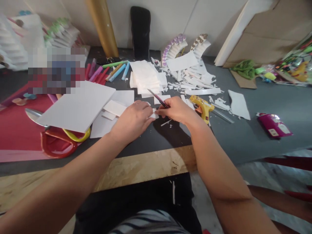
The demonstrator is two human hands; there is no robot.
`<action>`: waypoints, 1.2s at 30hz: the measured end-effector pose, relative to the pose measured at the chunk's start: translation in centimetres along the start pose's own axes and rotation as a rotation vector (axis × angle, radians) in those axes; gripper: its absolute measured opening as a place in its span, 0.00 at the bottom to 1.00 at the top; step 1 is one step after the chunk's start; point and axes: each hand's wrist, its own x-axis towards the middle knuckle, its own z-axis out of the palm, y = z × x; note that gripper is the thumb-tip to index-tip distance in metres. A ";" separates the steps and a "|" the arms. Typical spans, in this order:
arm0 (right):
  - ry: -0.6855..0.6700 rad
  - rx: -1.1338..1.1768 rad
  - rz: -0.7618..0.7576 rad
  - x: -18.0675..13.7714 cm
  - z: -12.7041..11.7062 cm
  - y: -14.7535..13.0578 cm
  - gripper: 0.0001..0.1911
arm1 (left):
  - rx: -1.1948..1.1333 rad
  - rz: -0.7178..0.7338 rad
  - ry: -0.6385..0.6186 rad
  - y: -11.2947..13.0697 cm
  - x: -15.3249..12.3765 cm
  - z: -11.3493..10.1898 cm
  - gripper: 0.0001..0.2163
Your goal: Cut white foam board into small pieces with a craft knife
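My left hand [135, 117] is closed, its fingertips pinching a small white foam-board piece [154, 113] over the dark tabletop. My right hand [176, 109] meets it from the other side, fingers wrapped round a slim dark-red pen-like tool [159, 98]. One thin end of that tool points up and away from me; its other end is hidden by the fingers, and I cannot tell whether it is a knife or a pen. The right fingertips also touch or nearly touch the white piece. Cut white strips [114, 108] lie beside my left hand.
A yellow glue gun [202, 107] lies right of my right hand. White scraps [195, 85] and stacked white sheets [145, 76] are behind. Large scissors [58, 143] and a white board [80, 105] are at left. Farther right sits a magenta packet [274, 125].
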 end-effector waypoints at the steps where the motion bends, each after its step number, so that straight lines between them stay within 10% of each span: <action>1: 0.024 0.045 -0.026 0.1 -0.1 0.1 0.13 | 0.025 0.015 -0.002 0.0 0.0 0.0 0.06; 6: 0.140 0.037 -0.093 -0.7 -1.0 -0.8 0.10 | 0.093 0.051 0.019 0.0 0.1 0.3 0.06; 16: -0.084 -0.507 0.013 -5.3 -0.7 -3.6 0.18 | 0.079 0.048 0.025 -0.2 0.0 0.4 0.05; 36: -0.077 -0.952 -0.025 -4.4 1.9 -4.3 0.27 | 0.106 0.008 -0.010 0.1 0.4 0.4 0.08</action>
